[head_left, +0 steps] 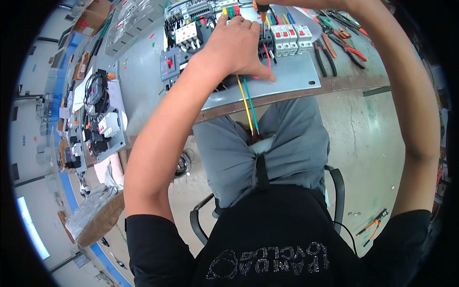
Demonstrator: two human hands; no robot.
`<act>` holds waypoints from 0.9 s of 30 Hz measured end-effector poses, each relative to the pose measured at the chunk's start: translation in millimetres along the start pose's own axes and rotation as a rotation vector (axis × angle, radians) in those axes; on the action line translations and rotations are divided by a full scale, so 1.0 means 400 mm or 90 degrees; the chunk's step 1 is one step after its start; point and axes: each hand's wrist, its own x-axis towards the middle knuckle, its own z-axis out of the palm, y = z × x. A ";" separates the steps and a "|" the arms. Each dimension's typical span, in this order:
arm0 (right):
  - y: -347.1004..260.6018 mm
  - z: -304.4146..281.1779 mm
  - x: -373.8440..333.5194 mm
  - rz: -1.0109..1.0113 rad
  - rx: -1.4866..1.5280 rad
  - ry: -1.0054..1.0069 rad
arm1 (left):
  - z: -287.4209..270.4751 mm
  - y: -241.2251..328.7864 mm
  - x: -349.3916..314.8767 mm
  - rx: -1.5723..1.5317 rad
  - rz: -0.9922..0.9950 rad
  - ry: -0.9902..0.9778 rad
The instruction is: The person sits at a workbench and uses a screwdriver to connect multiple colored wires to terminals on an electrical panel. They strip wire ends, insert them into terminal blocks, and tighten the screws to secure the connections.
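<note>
My left hand (234, 48) lies over black components on a metal mounting plate (291, 82), fingers stretched forward and thumb spread aside. Close to its thumb is a red wire (268, 57). From beneath this hand, a yellow wire (244, 101) and a green wire (250, 101) hang over the table edge. My right hand (315, 2), mostly cut off by the upper edge, is closed on a screwdriver (262, 8) with an orange and black handle. The screwdriver's shaft points down at a black terminal part (266, 44) beside white breakers with red switches (286, 36).
Pliers (326, 60) and cutters (351, 50) with red handles lie on the table at right. A blue-grey breaker (169, 64) and a white contactor (187, 34) sit left of my hand. Further left stands another wired assembly (103, 119). An orange-handled tool (374, 226) lies on the floor.
</note>
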 end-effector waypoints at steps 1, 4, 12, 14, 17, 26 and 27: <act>-0.009 -0.005 -0.002 -0.003 -0.016 0.001 | 0.004 0.000 -0.006 0.002 -0.007 -0.002; -0.030 -0.018 -0.012 -0.006 -0.025 -0.031 | -0.011 0.011 -0.017 0.009 -0.022 -0.022; 0.018 0.016 -0.001 -0.016 -0.062 0.056 | -0.100 0.042 -0.004 -0.026 -0.050 -0.140; -0.027 -0.001 -0.035 -0.016 0.050 0.006 | -0.097 0.040 -0.025 -0.032 -0.041 -0.100; -0.038 0.021 -0.030 0.017 0.083 0.017 | -0.080 0.038 -0.012 -0.016 -0.041 -0.109; -0.058 0.060 -0.213 0.251 0.526 0.255 | -0.069 0.035 -0.001 -0.002 -0.027 -0.114; -0.095 0.126 -0.217 0.405 0.459 0.212 | -0.068 0.026 -0.024 0.003 -0.041 -0.115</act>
